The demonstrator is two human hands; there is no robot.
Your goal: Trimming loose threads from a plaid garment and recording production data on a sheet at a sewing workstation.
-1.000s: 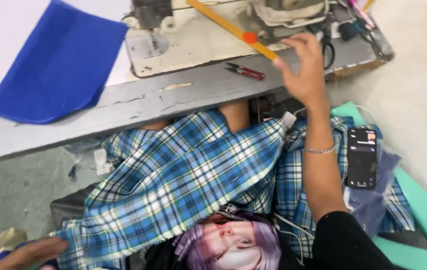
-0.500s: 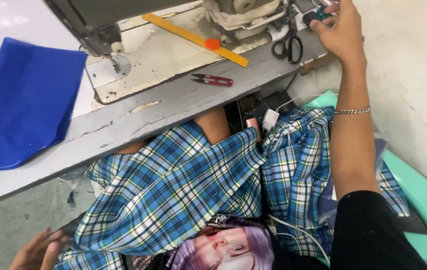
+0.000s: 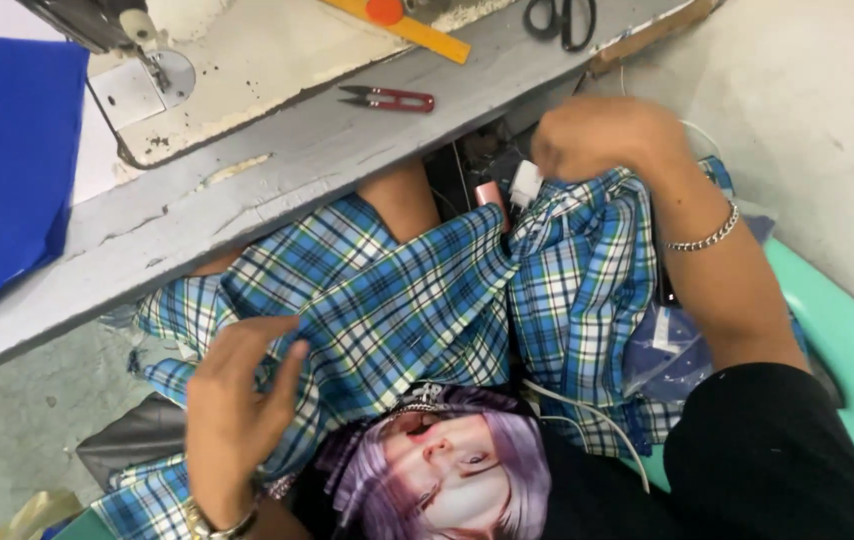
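Observation:
My left hand (image 3: 232, 420) lies low on the left with fingers apart, its fingertips touching a fold of the blue plaid cloth (image 3: 397, 300) over my lap. It wears a bracelet at the wrist. My right hand (image 3: 597, 135) is curled at the table's underside edge, just right of a white plug (image 3: 525, 185), above the plaid cloth on my right thigh. Its palm faces away, so anything inside it is hidden. A silver chain sits on that wrist.
The grey sewing table (image 3: 277, 170) carries red thread snips (image 3: 387, 97), a yellow ruler (image 3: 402, 25), black scissors (image 3: 559, 15), the machine's presser foot (image 3: 152, 70) and a blue cloth (image 3: 7, 160). A white cable (image 3: 587, 420) crosses my lap. A teal seat (image 3: 847, 340) is on the right.
My right hand came down from the far right of the tabletop to the table's edge above my thigh. My left hand rose from the lower left onto the plaid cloth.

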